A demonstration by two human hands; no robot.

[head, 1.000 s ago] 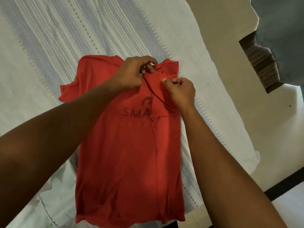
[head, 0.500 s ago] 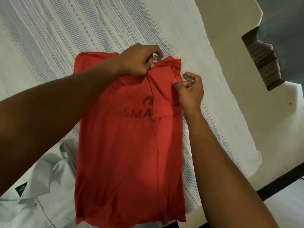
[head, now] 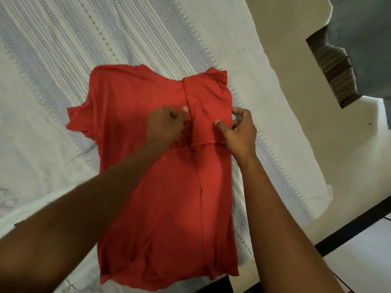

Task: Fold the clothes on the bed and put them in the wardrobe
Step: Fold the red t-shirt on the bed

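1. The right hand (head: 239, 134) pinches the red shirt (head: 152, 208). Its thumb lies on top of the folded-over flap, and its bent fingers (head: 238, 112) hook the shirt's right edge.
2. The left hand (head: 165, 125) sits on the shirt's chest with bent fingers, its thumb tip just beside the flap's edge. I cannot tell if it holds any cloth.
3. The shirt lies flat on the bed sheet (head: 127, 39), which is white with blue-grey stripes. Its right side is folded in over the front. One sleeve (head: 79, 119) sticks out on the left.
4. The left hand hides most of the dark print on the chest. The left arm covers the shirt's lower left part.
5. A pale cloth (head: 69, 280) peeks out under the left arm, and most of it is hidden.
6. Right of the bed is a cream floor (head: 306, 144). A dark patterned mat (head: 336, 75) sits further off, well apart from the shirt.
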